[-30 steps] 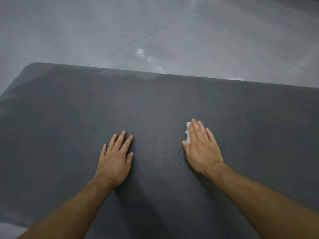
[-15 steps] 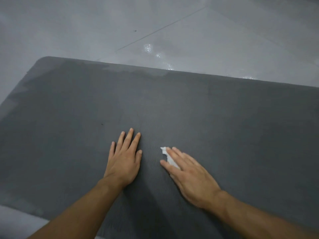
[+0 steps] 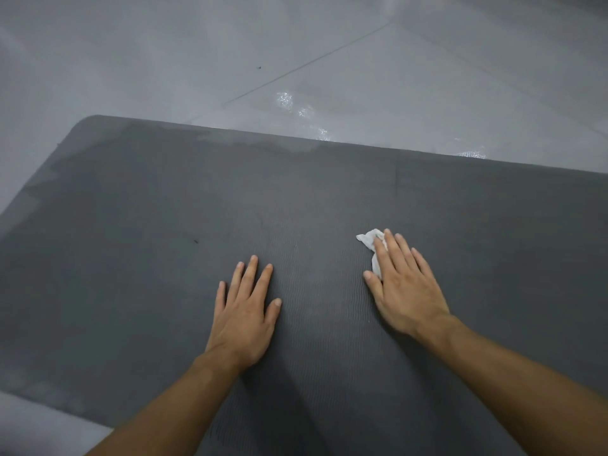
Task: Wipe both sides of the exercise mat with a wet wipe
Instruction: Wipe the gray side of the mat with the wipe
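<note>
Lying flat on the floor [image 3: 164, 60], exercise mat [image 3: 148, 274] — one face up. Wet wipe [image 3: 369, 240], crumpled, is pressed mid-mat under the straight fingers of the right hand [image 3: 406, 286] for rubbing; left hand [image 3: 245, 319] is spread flat, empty, beside it — judged a brace against sliding.

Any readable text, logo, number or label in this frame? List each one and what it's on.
None readable.
No text, logo or number shows on the dark grey ribbed foam exercise mat, the crumpled white wet wipe or the glossy grey tiled floor.
Most of the wipe is hidden under the right hand, so that part cannot be checked.
</note>
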Demonstrator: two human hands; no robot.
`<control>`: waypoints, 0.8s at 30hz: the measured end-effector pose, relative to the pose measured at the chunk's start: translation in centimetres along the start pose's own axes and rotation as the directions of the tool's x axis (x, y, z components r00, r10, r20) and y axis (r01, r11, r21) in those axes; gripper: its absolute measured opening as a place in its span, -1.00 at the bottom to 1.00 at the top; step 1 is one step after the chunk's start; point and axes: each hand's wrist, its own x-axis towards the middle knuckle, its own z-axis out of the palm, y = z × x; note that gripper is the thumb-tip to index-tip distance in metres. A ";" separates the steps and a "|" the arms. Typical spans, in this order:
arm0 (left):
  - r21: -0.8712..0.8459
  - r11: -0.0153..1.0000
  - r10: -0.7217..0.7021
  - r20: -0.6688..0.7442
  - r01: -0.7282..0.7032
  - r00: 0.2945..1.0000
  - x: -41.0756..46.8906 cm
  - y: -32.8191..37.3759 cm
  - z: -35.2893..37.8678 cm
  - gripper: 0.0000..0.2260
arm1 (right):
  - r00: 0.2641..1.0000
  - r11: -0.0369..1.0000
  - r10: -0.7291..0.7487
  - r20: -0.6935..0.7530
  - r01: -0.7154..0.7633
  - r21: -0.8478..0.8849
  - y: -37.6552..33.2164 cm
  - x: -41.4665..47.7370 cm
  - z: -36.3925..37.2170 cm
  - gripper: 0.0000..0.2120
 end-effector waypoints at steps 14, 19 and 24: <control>-0.116 0.978 0.151 -0.183 -0.174 0.971 -0.9 2.3 1.2 -0.44 | 0.899 0.811 -0.437 -0.016 0.402 0.424 -6.3 -2.5 -0.6 -0.44; 0.110 0.881 0.459 0.032 -0.459 0.888 -1.7 5.0 2.2 -0.44 | 0.988 0.946 -0.144 -0.048 0.152 0.288 -2.8 -1.2 -0.7 -0.49; 0.156 0.841 0.495 0.163 -0.518 0.853 -1.8 5.3 1.9 -0.42 | 0.989 0.985 -0.145 0.034 0.141 0.100 -1.8 -1.3 -0.1 -0.32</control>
